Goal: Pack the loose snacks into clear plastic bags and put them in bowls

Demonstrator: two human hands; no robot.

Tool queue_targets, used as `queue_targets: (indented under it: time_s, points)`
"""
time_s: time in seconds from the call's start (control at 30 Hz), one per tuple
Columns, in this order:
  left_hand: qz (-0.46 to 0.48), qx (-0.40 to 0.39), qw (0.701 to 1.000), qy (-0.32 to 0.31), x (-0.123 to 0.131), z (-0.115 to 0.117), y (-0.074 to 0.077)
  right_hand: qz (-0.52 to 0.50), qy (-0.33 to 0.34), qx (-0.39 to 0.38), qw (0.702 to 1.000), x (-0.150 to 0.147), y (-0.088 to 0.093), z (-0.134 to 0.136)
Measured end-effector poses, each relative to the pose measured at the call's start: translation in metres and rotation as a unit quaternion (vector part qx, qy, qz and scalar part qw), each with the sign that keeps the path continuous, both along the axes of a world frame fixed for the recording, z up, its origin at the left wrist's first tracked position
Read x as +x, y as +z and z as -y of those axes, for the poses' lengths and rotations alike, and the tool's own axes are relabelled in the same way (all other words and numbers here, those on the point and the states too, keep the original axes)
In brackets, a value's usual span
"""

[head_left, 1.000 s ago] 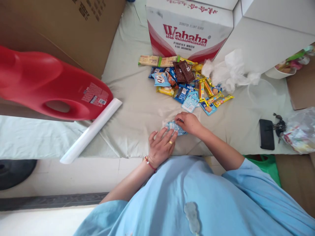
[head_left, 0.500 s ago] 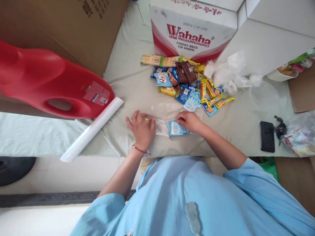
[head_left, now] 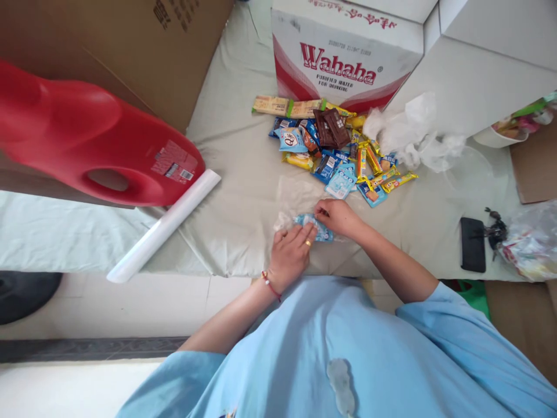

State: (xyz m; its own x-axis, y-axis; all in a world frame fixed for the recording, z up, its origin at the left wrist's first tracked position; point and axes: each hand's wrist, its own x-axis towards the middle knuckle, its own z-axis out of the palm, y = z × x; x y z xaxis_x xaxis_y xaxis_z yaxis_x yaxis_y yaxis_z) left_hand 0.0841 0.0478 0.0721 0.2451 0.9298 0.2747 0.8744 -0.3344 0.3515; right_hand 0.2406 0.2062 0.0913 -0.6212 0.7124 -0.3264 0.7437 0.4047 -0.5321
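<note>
A clear plastic bag (head_left: 290, 191) lies on the cloth near the table's front edge, with a light-blue packet (head_left: 322, 232) inside it. My left hand (head_left: 292, 252) rests palm down over the bag's crumpled left part and the packet's left side, its fingers stretched out and close together. At the packet's upper right, my right hand (head_left: 339, 217) has its thumb and fingers pinched on the plastic. Beyond the hands is a pile of wrapped snacks, with brown packets (head_left: 331, 128), blue packets (head_left: 340, 181) and small yellow sticks (head_left: 361, 162).
Left stands a red jug (head_left: 104, 145) with a white plastic roll (head_left: 165, 226) beside it. A Wahaba-style printed carton (head_left: 343, 58) is behind the snacks. Right are crumpled clear bags (head_left: 418, 130), a black phone (head_left: 473, 244), keys (head_left: 495, 232) and a filled plastic bag (head_left: 533, 238).
My left hand has moved right, from the bag's left end onto the packet, and the plastic there is now bunched up. My right hand stays at nearly the same spot.
</note>
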Motion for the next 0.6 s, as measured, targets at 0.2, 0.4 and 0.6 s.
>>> queue_targets:
  time_s: [0.2,0.4,0.6]
  points:
    - [-0.008,-0.061,0.998,0.012,-0.009,-0.021,-0.02,-0.032,-0.039,0.022,0.998,0.016,0.005,-0.014]
    - [-0.02,-0.045,0.999,0.015,-0.006,-0.021,-0.019,0.046,-0.012,0.158,0.986,0.004,0.008,-0.029]
    - [-0.026,-0.047,0.998,0.017,-0.003,-0.023,-0.021,0.104,-0.049,0.061,0.992,-0.005,0.0,-0.043]
